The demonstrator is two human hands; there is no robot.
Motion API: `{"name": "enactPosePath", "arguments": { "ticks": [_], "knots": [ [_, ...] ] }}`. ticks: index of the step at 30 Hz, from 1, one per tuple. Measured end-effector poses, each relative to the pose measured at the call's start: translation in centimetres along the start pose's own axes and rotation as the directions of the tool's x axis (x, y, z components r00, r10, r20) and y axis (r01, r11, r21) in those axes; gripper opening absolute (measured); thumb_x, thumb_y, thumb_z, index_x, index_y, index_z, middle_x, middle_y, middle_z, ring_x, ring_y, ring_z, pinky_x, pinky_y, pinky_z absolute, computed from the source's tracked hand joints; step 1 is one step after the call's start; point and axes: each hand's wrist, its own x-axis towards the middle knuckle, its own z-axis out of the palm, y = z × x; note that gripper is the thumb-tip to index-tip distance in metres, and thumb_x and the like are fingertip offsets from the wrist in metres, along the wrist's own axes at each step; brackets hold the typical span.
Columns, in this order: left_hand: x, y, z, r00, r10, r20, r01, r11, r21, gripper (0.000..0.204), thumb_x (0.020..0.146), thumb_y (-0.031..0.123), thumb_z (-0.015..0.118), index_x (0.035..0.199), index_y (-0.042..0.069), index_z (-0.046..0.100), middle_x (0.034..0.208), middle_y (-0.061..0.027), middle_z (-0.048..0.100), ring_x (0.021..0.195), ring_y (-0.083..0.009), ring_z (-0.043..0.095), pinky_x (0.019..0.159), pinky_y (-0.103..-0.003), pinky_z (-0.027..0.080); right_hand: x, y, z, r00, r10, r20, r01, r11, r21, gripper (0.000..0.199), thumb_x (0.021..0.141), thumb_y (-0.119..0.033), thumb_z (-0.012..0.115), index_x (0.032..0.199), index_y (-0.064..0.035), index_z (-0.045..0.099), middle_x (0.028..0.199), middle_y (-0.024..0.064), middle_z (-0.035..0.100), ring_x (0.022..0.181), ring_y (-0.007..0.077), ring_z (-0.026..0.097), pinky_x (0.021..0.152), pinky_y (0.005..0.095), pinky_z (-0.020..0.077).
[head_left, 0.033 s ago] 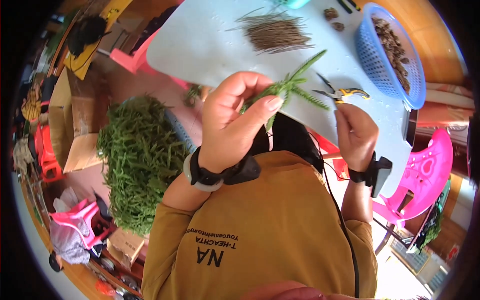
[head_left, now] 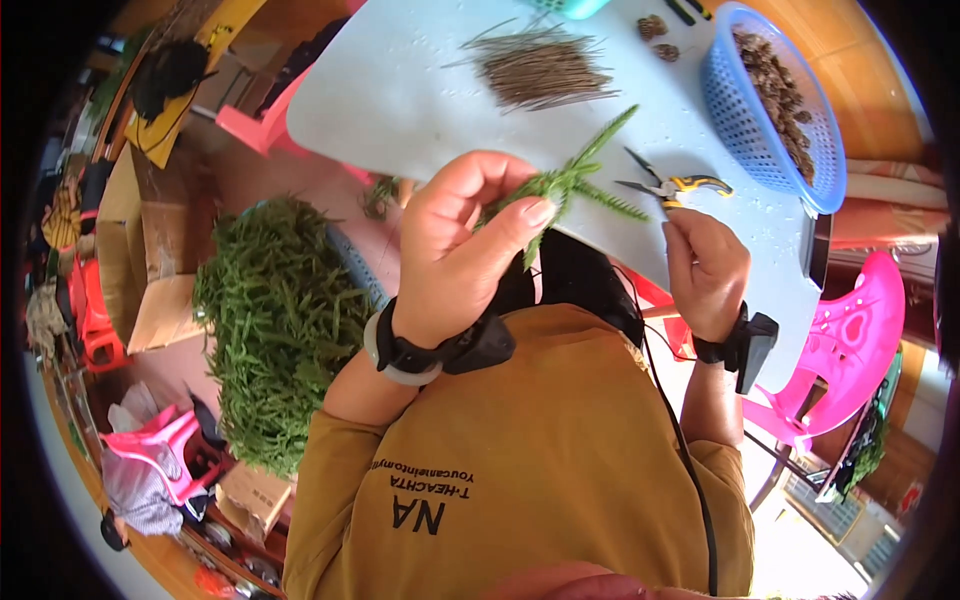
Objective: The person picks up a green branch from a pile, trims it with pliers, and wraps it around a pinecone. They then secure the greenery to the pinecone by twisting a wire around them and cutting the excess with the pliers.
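Observation:
In my left hand (head_left: 455, 240), a green needle-leaved sprig (head_left: 560, 185) with several branchlets is pinched between thumb and fingers, over the table's near edge. My right hand (head_left: 708, 275) is closed at the pliers (head_left: 672, 186), its fingertips against their lower handle. These have yellow and black handles and thin jaws spread apart, pointing left. How far the handle runs into my hand is hidden. A flat bundle of thin brown wire-like stems (head_left: 545, 70) lies farther back on the pale table (head_left: 385, 95).
A blue basket (head_left: 735, 125) of brown cone-like pieces stands at the right, with small brown cones (head_left: 665, 52) nearby. To my left is a large heap of green sprigs (head_left: 285, 330). A pink chair (head_left: 855, 340) stands right; an open cardboard box (head_left: 165, 310) sits left.

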Motion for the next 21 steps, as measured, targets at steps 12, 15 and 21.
{"name": "enactPosePath", "arguments": {
  "ticks": [12,15,21],
  "knots": [
    [0.9,-2.0,2.1,0.983,-0.182,0.038,0.183,0.983,-0.028,0.018,0.087,0.01,0.064,0.1,0.001,0.056,0.088,-0.0053,0.064,0.078,-0.0089,0.056,0.063,-0.02,0.042,4.0,4.8,-1.1,0.995,-0.047,-0.087,0.016,0.943,-0.332,0.021,0.078,-0.008,0.067,0.098,-0.0037,0.062,0.094,0.014,0.063,0.08,0.0348,0.061,0.07,0.0424,0.0499],
    [1.5,-2.5,2.7,0.981,-0.181,0.061,0.185,0.981,-0.057,0.019,0.086,0.009,0.065,0.1,0.001,0.056,0.087,-0.0054,0.064,0.078,-0.0092,0.057,0.063,-0.02,0.042,7.8,4.9,0.5,0.998,0.037,-0.06,-0.055,0.94,-0.336,0.027,0.081,-0.014,0.064,0.106,-0.0057,0.059,0.098,0.0162,0.062,0.082,0.0378,0.061,0.071,0.0437,0.0503],
    [2.2,-2.7,2.6,0.977,-0.184,0.106,0.192,0.979,-0.074,0.019,0.085,0.008,0.066,0.099,0.001,0.056,0.087,-0.0057,0.064,0.078,-0.0095,0.058,0.064,-0.02,0.043,14.3,6.2,3.4,0.957,0.275,0.095,-0.206,0.871,-0.445,0.027,0.087,-0.022,0.058,0.109,-0.0061,0.056,0.097,0.0227,0.06,0.083,0.0414,0.061,0.071,0.0479,0.0501]
  ]
}}
